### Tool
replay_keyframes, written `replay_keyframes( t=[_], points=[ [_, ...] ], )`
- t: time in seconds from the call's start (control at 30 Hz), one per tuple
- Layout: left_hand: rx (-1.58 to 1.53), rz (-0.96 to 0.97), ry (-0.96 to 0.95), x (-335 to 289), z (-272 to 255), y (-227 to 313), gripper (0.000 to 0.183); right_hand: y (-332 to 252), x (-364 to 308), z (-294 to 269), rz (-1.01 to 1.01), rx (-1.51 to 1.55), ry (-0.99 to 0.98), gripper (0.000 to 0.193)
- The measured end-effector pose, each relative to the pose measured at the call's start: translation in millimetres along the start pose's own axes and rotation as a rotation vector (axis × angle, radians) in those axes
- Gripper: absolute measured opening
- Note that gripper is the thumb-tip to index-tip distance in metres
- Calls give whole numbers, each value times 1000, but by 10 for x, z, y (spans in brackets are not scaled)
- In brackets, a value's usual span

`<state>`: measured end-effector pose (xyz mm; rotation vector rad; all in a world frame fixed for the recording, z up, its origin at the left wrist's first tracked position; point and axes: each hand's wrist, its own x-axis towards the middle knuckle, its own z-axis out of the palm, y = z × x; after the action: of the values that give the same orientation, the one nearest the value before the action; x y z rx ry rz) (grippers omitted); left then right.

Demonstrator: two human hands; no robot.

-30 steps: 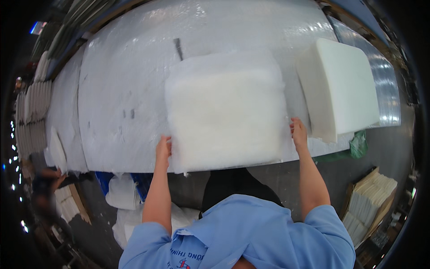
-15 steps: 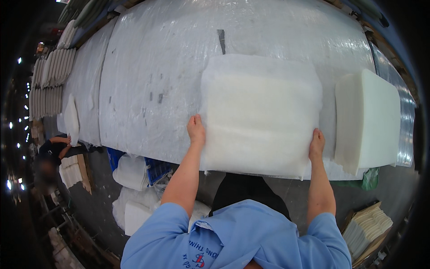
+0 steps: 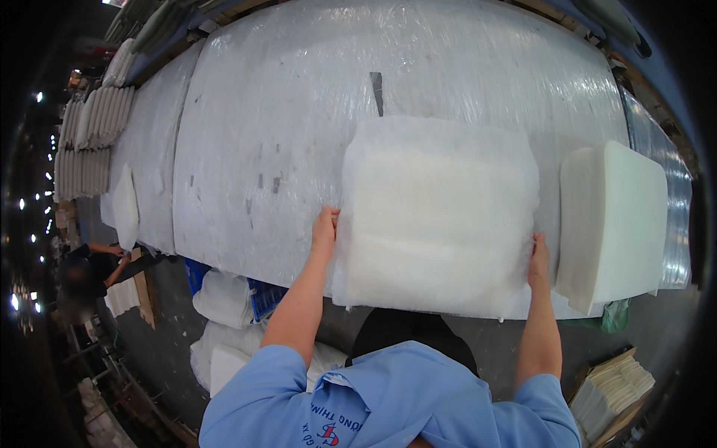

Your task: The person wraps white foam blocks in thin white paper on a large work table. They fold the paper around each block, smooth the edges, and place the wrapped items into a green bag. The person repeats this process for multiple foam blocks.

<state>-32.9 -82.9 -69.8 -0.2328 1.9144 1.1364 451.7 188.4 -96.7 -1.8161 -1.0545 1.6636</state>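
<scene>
In front of me a cream-white foam pad (image 3: 441, 194) lies flat under a thin, see-through white wadding sheet (image 3: 515, 142). The sheet spreads past the pad on all sides, and its near edge meets the table's front edge. My left hand (image 3: 324, 230) is closed in a pinch at the sheet's left edge. At the right edge my right hand (image 3: 538, 260) is closed too, with its fingertips together on the sheet's margin. Both forearms reach forward, one on each side of the pad. A stack of white foam pads (image 3: 635, 216) stands to the right of my right hand.
Shiny plastic film covers the table (image 3: 254, 119), with a dark tear (image 3: 377, 93) beyond the pad. At far left a person (image 3: 86, 276) handles a white pad (image 3: 125, 209). Blue crates (image 3: 265, 299) and white bundles stand below the table; a box of pads (image 3: 612, 388) sits lower right.
My hands have spread slightly apart, the right one outward. The sheet's near edge is drawn out over the pad's front corners. The whole view has shifted, so everything sits lower.
</scene>
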Motion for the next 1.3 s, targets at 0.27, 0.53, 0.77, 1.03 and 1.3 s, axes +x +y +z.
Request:
replay_keyframes(
  t=[0.27,0.53,0.77,1.03,1.3],
  points=[
    [432,421,59,264,483,418,44,-482,267,476,-169,-325,20,44],
    [177,471,231,555,540,210,41,-184,396,596,-165,-94,162,36],
    [346,513,294,673,646,193,38,-69,611,520,-205,-177,202,39],
    [61,9,-16,531,409,621,71,-613,476,398,81,55,29,59],
    [386,299,-144,917,752,1063,55,-1190,791,831,-24,-328,-12,50]
  ],
)
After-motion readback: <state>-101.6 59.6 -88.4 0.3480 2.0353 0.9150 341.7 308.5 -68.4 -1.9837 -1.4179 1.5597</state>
